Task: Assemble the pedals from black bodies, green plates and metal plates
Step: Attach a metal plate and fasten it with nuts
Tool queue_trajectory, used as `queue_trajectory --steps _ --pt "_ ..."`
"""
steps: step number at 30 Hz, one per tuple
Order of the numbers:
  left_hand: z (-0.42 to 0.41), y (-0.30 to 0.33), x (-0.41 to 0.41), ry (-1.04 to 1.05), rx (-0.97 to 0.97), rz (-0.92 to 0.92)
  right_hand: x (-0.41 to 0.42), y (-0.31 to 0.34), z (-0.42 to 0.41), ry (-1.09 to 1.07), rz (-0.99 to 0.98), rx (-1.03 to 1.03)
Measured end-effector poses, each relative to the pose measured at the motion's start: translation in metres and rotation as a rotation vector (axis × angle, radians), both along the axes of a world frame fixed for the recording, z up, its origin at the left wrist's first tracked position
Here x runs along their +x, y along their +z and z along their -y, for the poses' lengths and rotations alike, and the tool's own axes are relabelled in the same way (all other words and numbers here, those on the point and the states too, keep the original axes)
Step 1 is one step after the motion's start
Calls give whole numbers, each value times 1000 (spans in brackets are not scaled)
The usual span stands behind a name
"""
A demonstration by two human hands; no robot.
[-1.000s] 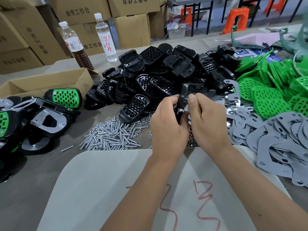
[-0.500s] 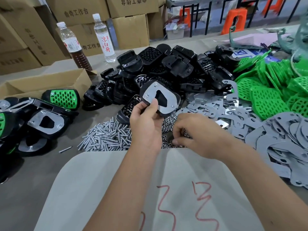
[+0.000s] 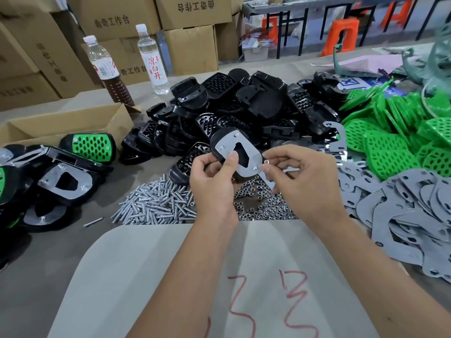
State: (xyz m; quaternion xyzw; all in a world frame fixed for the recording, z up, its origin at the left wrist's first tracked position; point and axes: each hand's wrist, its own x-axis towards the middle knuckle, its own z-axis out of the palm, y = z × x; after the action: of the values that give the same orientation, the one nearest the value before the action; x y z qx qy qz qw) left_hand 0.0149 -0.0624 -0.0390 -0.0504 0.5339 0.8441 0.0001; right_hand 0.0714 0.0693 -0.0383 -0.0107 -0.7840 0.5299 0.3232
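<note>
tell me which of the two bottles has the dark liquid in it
The left bottle, nearer the open cardboard box; its lower half is dark brown. The right bottle looks clear.

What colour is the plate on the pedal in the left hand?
Silver-grey metal plate on a black pedal, held by the left hand; head view.

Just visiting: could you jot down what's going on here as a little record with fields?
Left hand: grips a pedal, metal plate facing up
Right hand: pinches a small nut beside the plate's corner
Loose parts: black bodies, green plates, metal plates, bolts
Finished pedals: far left
</note>
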Motion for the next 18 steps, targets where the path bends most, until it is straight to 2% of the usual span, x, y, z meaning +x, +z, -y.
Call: queue_trajectory --steps 3,8,14,18 --pt "-2 -4 -2 14 -26 -11 1 1 2 36 10 6" --pt "-3 -7 -1 15 -37 -3 1 6 4 52 -44 169" --pt "-3 -6 1 50 -30 -1 0 3 6 14 -41 127" --pt "-3 -4 1 47 -10 22 -1 2 2 120 17 -10"
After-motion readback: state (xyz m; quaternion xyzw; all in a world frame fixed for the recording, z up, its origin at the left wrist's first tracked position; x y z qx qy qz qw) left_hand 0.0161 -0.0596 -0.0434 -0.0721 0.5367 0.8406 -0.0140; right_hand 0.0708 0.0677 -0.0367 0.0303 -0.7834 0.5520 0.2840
